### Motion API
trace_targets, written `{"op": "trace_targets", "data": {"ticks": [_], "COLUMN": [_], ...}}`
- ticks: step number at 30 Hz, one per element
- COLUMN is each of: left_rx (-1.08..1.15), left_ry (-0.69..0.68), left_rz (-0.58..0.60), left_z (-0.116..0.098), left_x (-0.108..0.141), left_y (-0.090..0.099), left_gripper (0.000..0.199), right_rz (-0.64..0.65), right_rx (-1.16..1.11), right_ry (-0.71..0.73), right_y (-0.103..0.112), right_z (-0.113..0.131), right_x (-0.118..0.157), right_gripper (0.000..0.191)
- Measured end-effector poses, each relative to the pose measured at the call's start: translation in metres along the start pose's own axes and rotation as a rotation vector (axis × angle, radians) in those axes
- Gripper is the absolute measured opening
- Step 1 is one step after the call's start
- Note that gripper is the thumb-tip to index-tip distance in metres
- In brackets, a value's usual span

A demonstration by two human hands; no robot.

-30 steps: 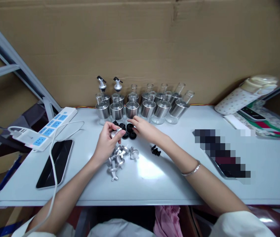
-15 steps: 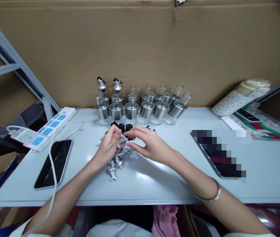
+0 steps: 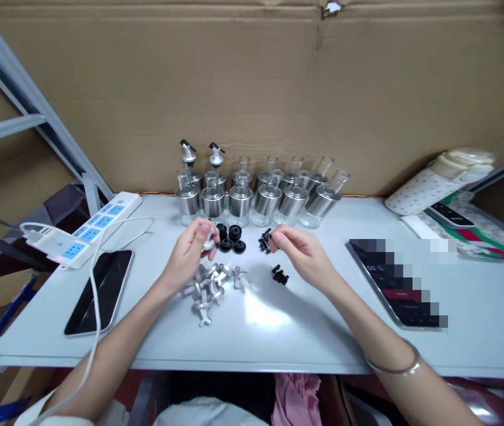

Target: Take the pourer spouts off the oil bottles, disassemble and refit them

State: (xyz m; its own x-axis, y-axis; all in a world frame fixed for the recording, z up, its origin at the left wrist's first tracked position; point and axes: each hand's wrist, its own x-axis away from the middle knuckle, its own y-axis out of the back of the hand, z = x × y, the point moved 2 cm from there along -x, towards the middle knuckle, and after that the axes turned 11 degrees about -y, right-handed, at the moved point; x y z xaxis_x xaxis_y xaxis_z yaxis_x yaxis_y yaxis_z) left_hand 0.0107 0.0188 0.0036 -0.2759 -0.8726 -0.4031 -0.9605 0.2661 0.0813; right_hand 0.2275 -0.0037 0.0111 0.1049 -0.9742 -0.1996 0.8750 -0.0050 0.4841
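My left hand is closed on a silver pourer spout, partly hidden by the fingers. Just past it several round black stoppers stand on the table. Below the hand lies a loose heap of silver pourer spouts. My right hand pinches a small black part at the edge of a little pile of black parts; the fingertips cover most of it. A second cluster of small black parts lies nearer me, below those fingers.
Glass bottles with metal bands line the back of the white table; two carry pourers. To the left are a power strip, a white cable and a phone. Another phone and a tilted flask are at right.
My hands have moved apart. The right hand went right from beside the left hand to the small black parts and pinched there. The left hand keeps the silver spout, now a little further left.
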Motion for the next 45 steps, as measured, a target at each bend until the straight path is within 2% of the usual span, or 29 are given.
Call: {"op": "trace_targets", "data": {"ticks": [2, 4, 8, 10, 13, 18, 25, 30, 33, 37, 39, 42, 45], "left_rx": [-0.132, -0.263, -0.356, -0.364, -0.370, -0.352, -0.335, -0.391, -0.528, -0.814, -0.963, -1.059, -1.112], "left_ry": [-0.103, -0.164, -0.153, -0.162, -0.169, -0.130, -0.149, -0.155, -0.261, -0.373, -0.371, -0.322, -0.294], "left_rz": [-0.117, -0.176, -0.162, -0.140, -0.118, -0.107, -0.055, 0.111, 0.310, 0.551, 0.678, 0.867, 0.941], "left_z": [0.000, 0.000, 0.001, 0.002, 0.003, 0.004, 0.001, -0.001, -0.006, -0.011, -0.012, -0.012, -0.010], "left_x": [-0.004, -0.006, -0.006, -0.005, -0.003, -0.003, 0.001, 0.011, 0.016, 0.013, 0.009, 0.005, 0.005], "left_y": [0.006, 0.009, 0.007, 0.005, 0.002, 0.000, -0.004, -0.016, -0.031, -0.054, -0.064, -0.077, -0.087], "left_gripper": [0.040, 0.042, 0.043, 0.042, 0.042, 0.042, 0.038, 0.028, 0.019, 0.013, 0.012, 0.009, 0.011], "right_rz": [0.035, 0.094, 0.258, 0.293, 0.270, 0.144, 0.089, 0.090, 0.127, 0.139, 0.181, 0.235, 0.262], "right_rx": [-0.057, -0.059, 0.086, 0.157, 0.209, 0.409, 0.660, 0.605, 0.567, 0.563, 0.566, 0.543, 0.495], "right_ry": [-0.070, -0.143, -0.268, -0.293, -0.319, -0.304, -0.219, -0.125, -0.096, -0.173, -0.227, -0.261, -0.253], "right_y": [0.015, 0.025, 0.027, 0.026, 0.031, 0.039, 0.016, 0.013, 0.022, 0.039, 0.044, 0.044, 0.038], "right_z": [-0.012, -0.027, -0.050, -0.056, -0.061, -0.063, -0.058, -0.053, -0.055, -0.060, -0.062, -0.060, -0.055], "right_x": [-0.004, -0.006, -0.003, -0.001, -0.001, -0.005, -0.009, -0.005, -0.002, 0.002, 0.004, 0.005, 0.006], "right_gripper": [0.036, 0.030, 0.025, 0.024, 0.026, 0.020, 0.011, 0.012, 0.013, 0.010, 0.011, 0.016, 0.020]}}
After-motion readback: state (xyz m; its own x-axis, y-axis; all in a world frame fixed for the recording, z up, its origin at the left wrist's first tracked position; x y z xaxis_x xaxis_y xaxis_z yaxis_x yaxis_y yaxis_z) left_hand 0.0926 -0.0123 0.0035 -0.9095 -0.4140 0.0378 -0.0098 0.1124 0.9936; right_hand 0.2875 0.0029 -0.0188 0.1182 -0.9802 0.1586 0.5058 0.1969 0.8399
